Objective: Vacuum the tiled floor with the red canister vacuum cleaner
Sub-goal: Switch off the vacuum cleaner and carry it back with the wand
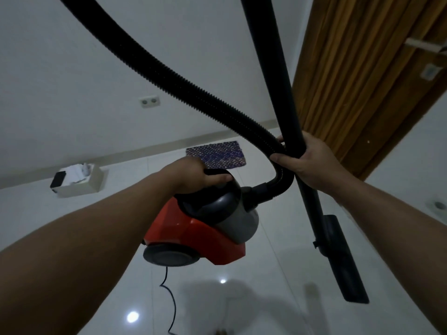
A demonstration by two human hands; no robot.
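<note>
The red canister vacuum cleaner [193, 233] hangs off the floor in the middle of the view, its grey wheel facing me. My left hand [193, 176] grips its black top handle. A ribbed black hose [169, 71] loops from the canister's front up to the top left. My right hand [312, 160] is closed around both the hose and the rigid black wand [278, 68]. The wand runs down to the black floor nozzle [343, 259], which hangs above the glossy white tiled floor [266, 286]. A black power cord [169, 298] dangles below the canister.
A woven purple mat [217, 157] lies by the far wall. A white box [79, 180] with items sits on the floor at left. A wall socket [150, 101] is on the white wall. A wooden door [362, 81] stands at right, a floor drain [437, 205] beside it.
</note>
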